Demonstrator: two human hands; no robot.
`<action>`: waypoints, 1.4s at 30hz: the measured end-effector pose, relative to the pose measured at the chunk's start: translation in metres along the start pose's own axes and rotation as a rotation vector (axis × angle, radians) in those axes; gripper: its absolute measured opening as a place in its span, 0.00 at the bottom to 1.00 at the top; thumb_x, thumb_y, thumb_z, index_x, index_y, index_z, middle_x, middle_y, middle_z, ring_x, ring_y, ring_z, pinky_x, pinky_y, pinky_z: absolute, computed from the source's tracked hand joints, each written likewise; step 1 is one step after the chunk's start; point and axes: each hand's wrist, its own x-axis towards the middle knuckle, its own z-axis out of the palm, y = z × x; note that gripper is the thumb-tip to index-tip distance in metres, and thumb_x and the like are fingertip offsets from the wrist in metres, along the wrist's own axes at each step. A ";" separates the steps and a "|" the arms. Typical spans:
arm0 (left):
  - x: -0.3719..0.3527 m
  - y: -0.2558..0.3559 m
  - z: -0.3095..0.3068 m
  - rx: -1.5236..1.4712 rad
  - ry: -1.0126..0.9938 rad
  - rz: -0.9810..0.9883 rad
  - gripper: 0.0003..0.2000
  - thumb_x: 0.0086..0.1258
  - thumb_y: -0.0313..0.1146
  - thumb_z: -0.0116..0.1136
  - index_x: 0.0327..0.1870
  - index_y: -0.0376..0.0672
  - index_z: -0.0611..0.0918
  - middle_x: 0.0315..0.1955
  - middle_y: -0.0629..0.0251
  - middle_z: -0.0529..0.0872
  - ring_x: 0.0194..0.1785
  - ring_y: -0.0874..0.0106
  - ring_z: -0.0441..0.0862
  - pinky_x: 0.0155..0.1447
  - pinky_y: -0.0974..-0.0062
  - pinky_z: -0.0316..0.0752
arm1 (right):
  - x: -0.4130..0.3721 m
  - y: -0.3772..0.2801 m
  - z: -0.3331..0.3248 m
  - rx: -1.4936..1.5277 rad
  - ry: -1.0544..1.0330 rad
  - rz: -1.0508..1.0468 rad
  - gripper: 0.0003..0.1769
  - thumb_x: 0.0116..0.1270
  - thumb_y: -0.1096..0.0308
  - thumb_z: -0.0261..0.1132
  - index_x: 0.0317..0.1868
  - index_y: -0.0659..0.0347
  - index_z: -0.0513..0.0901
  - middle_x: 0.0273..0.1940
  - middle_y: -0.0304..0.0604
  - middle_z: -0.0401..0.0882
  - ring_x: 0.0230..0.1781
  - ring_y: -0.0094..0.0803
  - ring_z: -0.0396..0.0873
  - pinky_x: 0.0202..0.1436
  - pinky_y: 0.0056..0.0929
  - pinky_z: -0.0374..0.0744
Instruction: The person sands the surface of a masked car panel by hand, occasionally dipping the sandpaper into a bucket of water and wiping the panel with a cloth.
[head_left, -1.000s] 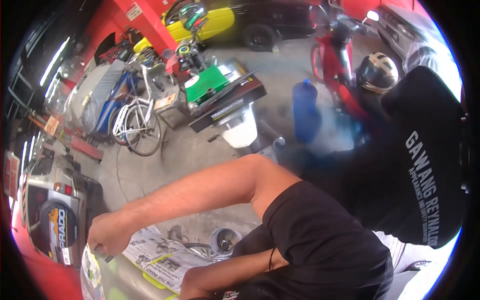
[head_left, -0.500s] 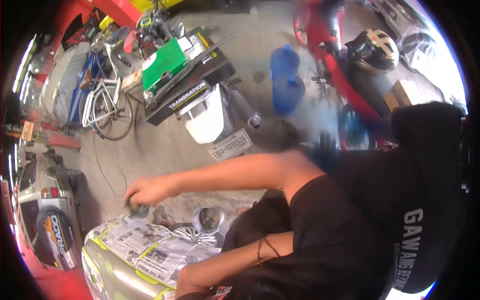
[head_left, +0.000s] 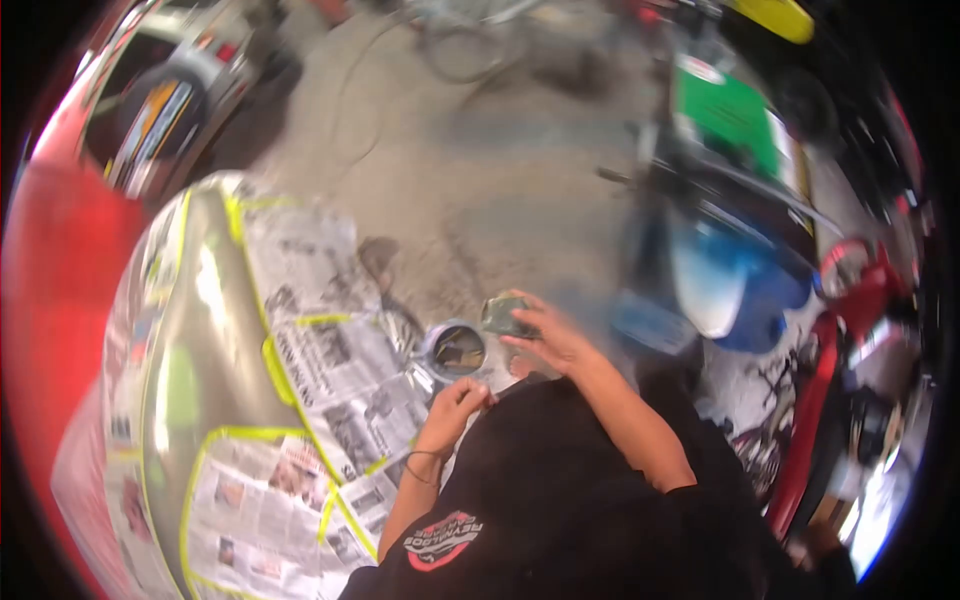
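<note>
My right hand [head_left: 548, 336] is wrapped round a small dark green, roundish object [head_left: 508, 315], too blurred to name, beside an open can [head_left: 460, 350]. My left hand [head_left: 460, 402], with a thin band on its wrist, is just below the can, its fingers curled together; what they hold, if anything, is hidden. Left of both hands is a beige car body panel [head_left: 215, 300] with pale green patches. Newspaper sheets [head_left: 330, 360], edged with yellow-green tape [head_left: 280, 370], cover parts of it.
Upper left stands a vehicle with a covered spare wheel [head_left: 155, 120]. To the right are a green box [head_left: 725, 115], blurred blue containers [head_left: 770, 310] and a red motorcycle [head_left: 810, 420]. A thin cable [head_left: 365, 140] crosses the concrete floor.
My view has turned, so the panel stands more upright on the left. My right hand has come back from the newspaper's edge to beside the can. My left hand now shows below it.
</note>
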 end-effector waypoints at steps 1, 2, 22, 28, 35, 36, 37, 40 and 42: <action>0.005 0.000 -0.012 -0.076 0.131 0.002 0.14 0.86 0.42 0.63 0.53 0.37 0.88 0.43 0.63 0.92 0.53 0.70 0.89 0.61 0.69 0.81 | 0.016 0.001 0.015 -0.036 -0.032 0.052 0.31 0.86 0.62 0.66 0.84 0.58 0.71 0.79 0.47 0.74 0.76 0.45 0.77 0.79 0.59 0.81; 0.016 0.002 -0.024 -0.153 0.256 0.004 0.14 0.87 0.40 0.64 0.56 0.37 0.88 0.45 0.65 0.92 0.54 0.73 0.88 0.62 0.71 0.80 | 0.036 -0.003 0.031 -0.003 -0.075 0.063 0.31 0.87 0.61 0.65 0.84 0.58 0.72 0.79 0.48 0.74 0.76 0.45 0.78 0.79 0.60 0.80; 0.157 0.099 -0.214 -0.516 1.614 -0.195 0.20 0.72 0.42 0.76 0.40 0.30 0.85 0.28 0.51 0.83 0.32 0.66 0.76 0.43 0.62 0.77 | 0.386 -0.026 0.307 -1.327 -0.937 0.355 0.26 0.76 0.61 0.77 0.66 0.72 0.86 0.56 0.49 0.91 0.55 0.34 0.87 0.63 0.36 0.84; 0.161 0.098 -0.177 -0.699 2.000 -0.372 0.17 0.76 0.42 0.76 0.38 0.35 0.87 0.27 0.67 0.84 0.33 0.81 0.79 0.38 0.73 0.75 | 0.383 0.000 0.376 -1.633 -1.228 0.555 0.27 0.72 0.56 0.81 0.58 0.74 0.89 0.45 0.44 0.91 0.46 0.29 0.84 0.53 0.35 0.83; 0.160 0.052 -0.147 -1.063 2.526 -0.239 0.23 0.68 0.46 0.84 0.46 0.32 0.87 0.35 0.57 0.91 0.37 0.69 0.88 0.46 0.67 0.83 | 0.341 0.083 0.378 -1.538 -1.735 0.264 0.23 0.69 0.60 0.83 0.55 0.69 0.90 0.40 0.37 0.84 0.37 0.23 0.77 0.44 0.31 0.78; 0.169 0.042 -0.144 -0.795 2.597 -0.509 0.26 0.67 0.46 0.84 0.54 0.34 0.86 0.48 0.50 0.92 0.49 0.57 0.91 0.57 0.61 0.85 | 0.343 0.095 0.374 -1.588 -1.756 0.251 0.24 0.70 0.60 0.82 0.58 0.70 0.89 0.45 0.40 0.87 0.42 0.27 0.80 0.51 0.33 0.80; 0.178 0.017 -0.135 -0.579 2.663 -0.482 0.29 0.67 0.47 0.82 0.60 0.37 0.85 0.57 0.47 0.88 0.61 0.49 0.86 0.66 0.53 0.81 | 0.343 0.110 0.368 -1.627 -1.786 0.253 0.26 0.70 0.60 0.80 0.60 0.71 0.89 0.49 0.44 0.90 0.48 0.31 0.83 0.57 0.34 0.81; 0.194 0.047 -0.125 -0.509 2.549 -0.617 0.42 0.72 0.53 0.78 0.78 0.35 0.73 0.74 0.39 0.77 0.80 0.43 0.73 0.83 0.51 0.68 | 0.361 0.147 0.341 -1.675 -1.890 0.322 0.25 0.73 0.64 0.78 0.61 0.74 0.86 0.49 0.44 0.88 0.47 0.31 0.82 0.55 0.35 0.81; 0.209 0.043 -0.125 -0.740 2.549 -0.518 0.52 0.72 0.60 0.76 0.87 0.40 0.63 0.80 0.39 0.71 0.87 0.40 0.64 0.88 0.49 0.60 | 0.356 0.172 0.327 -1.751 -1.902 0.766 0.24 0.76 0.65 0.76 0.65 0.73 0.84 0.52 0.43 0.87 0.46 0.30 0.81 0.56 0.36 0.81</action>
